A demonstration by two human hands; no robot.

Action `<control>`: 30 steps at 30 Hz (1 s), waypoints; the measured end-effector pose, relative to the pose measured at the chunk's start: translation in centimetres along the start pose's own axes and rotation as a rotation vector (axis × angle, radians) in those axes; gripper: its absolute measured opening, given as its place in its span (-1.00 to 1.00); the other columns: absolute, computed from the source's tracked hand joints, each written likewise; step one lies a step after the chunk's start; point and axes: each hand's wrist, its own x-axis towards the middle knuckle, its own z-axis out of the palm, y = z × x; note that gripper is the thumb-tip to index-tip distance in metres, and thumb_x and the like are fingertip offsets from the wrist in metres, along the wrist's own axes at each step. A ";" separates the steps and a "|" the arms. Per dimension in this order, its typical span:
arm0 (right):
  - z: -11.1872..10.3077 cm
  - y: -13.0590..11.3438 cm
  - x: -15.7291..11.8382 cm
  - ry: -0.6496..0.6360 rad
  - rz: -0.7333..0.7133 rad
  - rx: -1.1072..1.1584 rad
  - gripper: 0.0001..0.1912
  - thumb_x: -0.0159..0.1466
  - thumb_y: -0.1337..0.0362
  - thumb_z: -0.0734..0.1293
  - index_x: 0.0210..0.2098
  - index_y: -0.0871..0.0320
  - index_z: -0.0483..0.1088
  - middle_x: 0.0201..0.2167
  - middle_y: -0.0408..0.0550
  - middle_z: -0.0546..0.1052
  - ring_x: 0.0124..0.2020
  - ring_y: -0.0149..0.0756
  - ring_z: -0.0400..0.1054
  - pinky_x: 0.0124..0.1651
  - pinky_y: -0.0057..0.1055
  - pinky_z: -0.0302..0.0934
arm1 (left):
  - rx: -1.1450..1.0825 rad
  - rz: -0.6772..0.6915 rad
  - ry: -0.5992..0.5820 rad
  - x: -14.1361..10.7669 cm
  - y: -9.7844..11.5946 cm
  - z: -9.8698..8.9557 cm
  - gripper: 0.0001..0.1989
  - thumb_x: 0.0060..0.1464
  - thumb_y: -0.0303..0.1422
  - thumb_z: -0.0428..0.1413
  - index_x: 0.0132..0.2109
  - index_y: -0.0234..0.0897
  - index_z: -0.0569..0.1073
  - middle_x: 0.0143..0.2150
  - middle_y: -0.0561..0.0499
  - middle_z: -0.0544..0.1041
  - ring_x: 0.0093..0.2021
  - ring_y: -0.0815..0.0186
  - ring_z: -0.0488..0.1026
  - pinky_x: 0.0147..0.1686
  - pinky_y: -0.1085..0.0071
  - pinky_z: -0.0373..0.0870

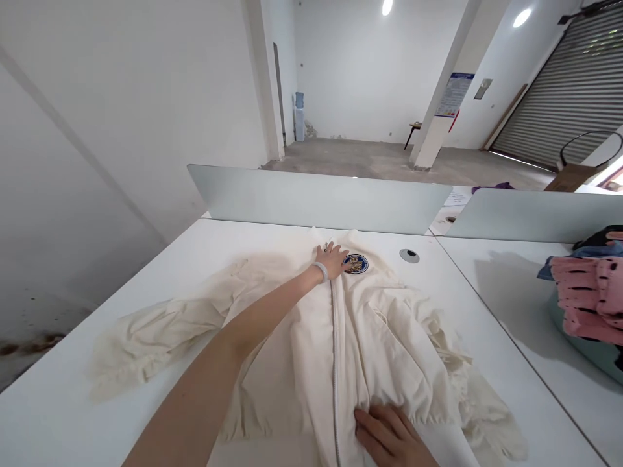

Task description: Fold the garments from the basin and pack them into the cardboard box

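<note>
A cream zip-up jacket [311, 350] lies spread on the white table [170, 266], both sleeves out to the sides. Its zipper runs down the middle, and a round dark blue patch [357, 263] sits near the collar. My left hand [333, 261], with a pale band on the wrist, rests with fingers spread on the jacket's upper part, beside the patch. Lower down, my right hand [392, 434] lies on the jacket's bottom part, just right of the zipper, its fingers stretched over the cloth.
A frosted divider [316, 198] stands along the table's back edge. Behind the jacket's right shoulder is a round cable hole [409, 255]. At the far right, folded pink clothes [588, 292] are piled on a green tub [579, 353].
</note>
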 end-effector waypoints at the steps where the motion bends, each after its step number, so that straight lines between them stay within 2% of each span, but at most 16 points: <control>1: -0.3 0.2 0.1 -0.025 -0.028 0.024 -0.65 0.24 0.21 0.31 0.03 0.11 0.39 0.04 -0.06 0.48 -0.05 -0.17 0.42 0.00 -0.27 0.36 | 0.019 0.003 -0.046 -1.0 0.1 0.3 -0.46 0.23 -0.03 -0.10 0.29 -0.04 0.14 0.39 -0.08 0.03 0.39 -0.02 -0.21 0.25 -0.17 -0.28; 3: -1.6 0.4 0.2 -0.073 -0.019 0.096 -0.59 0.25 0.19 0.30 0.07 0.14 0.37 0.06 0.01 0.46 0.01 -0.17 0.39 0.06 -0.27 0.32 | 0.027 -0.004 -0.094 -3.0 -0.1 0.6 -0.44 0.24 -0.01 -0.15 0.32 -0.02 0.10 0.40 -0.07 0.00 0.40 0.01 -0.22 0.25 -0.17 -0.27; 5: -3.5 1.0 -0.2 -0.040 0.101 0.157 -0.63 0.29 0.22 0.25 0.07 0.14 0.39 0.07 0.04 0.46 0.06 -0.23 0.36 0.10 -0.33 0.29 | 0.029 -0.014 -0.063 -4.9 -0.5 0.2 -0.43 0.25 -0.02 -0.19 0.34 -0.05 0.07 0.41 -0.07 -0.04 0.40 0.03 -0.25 0.26 -0.15 -0.25; 8: -5.4 3.8 -3.0 0.169 0.462 0.171 -0.67 0.34 0.22 0.15 -0.01 0.12 0.43 0.03 0.05 0.47 0.06 -0.26 0.36 0.05 -0.37 0.31 | 0.078 -0.023 0.013 -8.6 -1.6 -1.2 -0.44 0.26 -0.03 -0.21 0.34 -0.07 0.08 0.41 -0.08 -0.05 0.41 0.04 -0.33 0.26 -0.16 -0.30; 10: -5.6 6.8 -5.8 0.299 0.725 0.139 -0.63 0.32 0.10 0.15 -0.04 0.12 0.43 0.02 0.08 0.47 0.02 -0.18 0.38 -0.06 -0.34 0.36 | 0.101 -0.043 -0.011 -11.4 -2.3 -2.3 -0.44 0.26 -0.03 -0.20 0.33 -0.06 0.10 0.42 -0.06 -0.06 0.41 0.02 -0.35 0.25 -0.19 -0.31; 11: -5.5 8.2 -7.2 0.312 0.845 0.117 -0.59 0.28 0.03 0.18 -0.06 0.14 0.43 0.01 0.09 0.47 -0.02 -0.14 0.40 -0.12 -0.32 0.37 | 0.095 -0.056 -0.040 -12.8 -2.5 -2.7 -0.45 0.26 -0.03 -0.19 0.33 -0.05 0.11 0.42 -0.06 -0.06 0.41 0.00 -0.35 0.24 -0.21 -0.29; 13: -4.9 10.5 -9.5 0.229 1.018 0.143 -0.48 0.18 -0.09 0.24 -0.06 0.16 0.43 0.00 0.12 0.47 -0.12 -0.11 0.44 -0.23 -0.31 0.37 | 0.063 -0.055 -0.091 -15.4 -2.2 -3.3 -0.44 0.26 -0.02 -0.20 0.33 -0.05 0.10 0.42 -0.06 -0.07 0.40 -0.02 -0.33 0.23 -0.23 -0.24; 15: -4.1 11.7 -10.5 0.092 1.096 0.226 -0.38 0.08 -0.13 0.29 -0.03 0.18 0.41 -0.04 0.11 0.48 -0.18 -0.12 0.45 -0.25 -0.32 0.35 | 0.033 0.005 -0.103 -17.3 -1.1 -3.3 -0.42 0.26 0.01 -0.23 0.33 -0.07 0.09 0.41 -0.08 -0.05 0.40 -0.02 -0.30 0.22 -0.23 -0.19; 18: -3.7 12.7 -10.0 -0.071 1.068 0.335 -0.35 0.07 0.00 0.30 0.09 0.17 0.31 -0.12 0.05 0.52 -0.19 -0.16 0.45 -0.20 -0.36 0.31 | 0.006 0.141 -0.105 -18.5 1.7 -2.5 -0.38 0.26 0.05 -0.29 0.34 -0.11 0.05 0.41 -0.10 -0.04 0.40 0.01 -0.26 0.23 -0.20 -0.15; 21: -5.4 15.0 -8.7 -0.133 0.955 0.276 -0.42 0.10 0.21 0.23 0.13 0.17 0.24 -0.24 -0.01 0.54 -0.27 -0.20 0.45 -0.21 -0.37 0.26 | -0.010 0.234 -0.143 -18.6 4.1 -0.9 -0.34 0.23 0.10 -0.30 0.35 -0.10 0.01 0.41 -0.09 -0.04 0.41 0.06 -0.25 0.23 -0.23 -0.22; 23: -7.7 17.5 -8.4 -0.081 0.912 0.044 -0.52 0.12 0.30 0.19 0.05 0.18 0.29 -0.26 0.02 0.53 -0.29 -0.17 0.43 -0.20 -0.31 0.22 | 0.007 0.259 -0.178 -18.5 4.6 0.1 -0.31 0.20 0.13 -0.28 0.35 -0.09 0.02 0.41 -0.10 -0.03 0.40 0.04 -0.25 0.21 -0.29 -0.30; 26: -11.1 21.6 -9.5 0.098 0.831 -0.485 -0.71 0.21 0.37 0.14 -0.13 0.16 0.38 -0.19 0.12 0.49 -0.12 -0.06 0.35 0.03 -0.10 0.07 | 0.033 0.262 -0.220 -18.5 4.2 1.1 -0.29 0.18 0.16 -0.25 0.34 -0.08 0.04 0.42 -0.10 -0.08 0.40 0.02 -0.25 0.19 -0.34 -0.35; 28: -12.1 23.5 -11.0 0.191 0.777 -0.719 -0.74 0.24 0.39 0.12 -0.21 0.16 0.41 -0.16 0.15 0.48 -0.01 0.00 0.27 0.14 0.00 -0.11 | 0.038 0.265 -0.229 -18.5 3.7 1.4 -0.29 0.17 0.15 -0.24 0.34 -0.07 0.04 0.43 -0.08 -0.13 0.41 0.03 -0.26 0.18 -0.35 -0.34; 30: -11.7 24.6 -12.7 0.193 0.758 -0.762 -0.74 0.24 0.40 0.12 -0.26 0.15 0.43 -0.20 0.16 0.48 -0.02 0.02 0.25 0.14 0.03 -0.14 | 0.045 0.267 -0.231 -18.6 3.3 1.4 -0.30 0.18 0.14 -0.22 0.34 -0.08 0.04 0.43 -0.08 -0.14 0.41 0.03 -0.26 0.18 -0.35 -0.32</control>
